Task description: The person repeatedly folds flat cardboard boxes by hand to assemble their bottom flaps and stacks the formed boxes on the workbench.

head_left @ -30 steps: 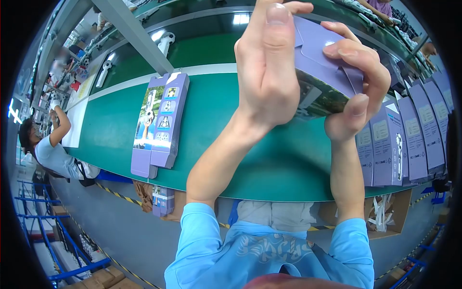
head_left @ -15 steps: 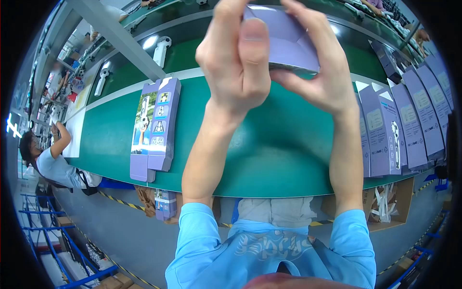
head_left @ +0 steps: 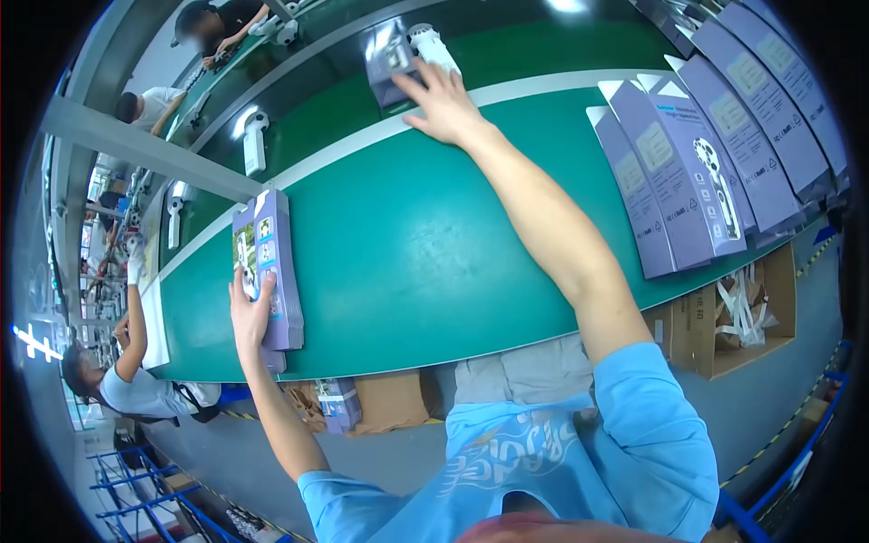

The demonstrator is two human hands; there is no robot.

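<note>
My left hand (head_left: 251, 312) rests with spread fingers on the stack of flat purple cartons (head_left: 282, 271) at the left of the green table. At the top centre, my right hand (head_left: 444, 101) reaches out with its fingers apart, touching or just beside a purple box (head_left: 390, 63) that stands upright on the dark green belt. The box is blurred. Just right of it, partly behind my fingers, lies a white device (head_left: 433, 47). Neither hand has its fingers wrapped round anything.
Several opened purple cartons (head_left: 674, 172) lean in a row at the right of the green table (head_left: 407, 262). More white devices (head_left: 255, 143) lie on the belt. A grey metal post (head_left: 154, 149) crosses the upper left. Co-workers sit at the left (head_left: 145, 389) and top left (head_left: 217, 32).
My hands have parted. The purple box went from between them to the belt, and my right hand has opened. My left hand has moved down left onto the carton stack. The view has shifted.
</note>
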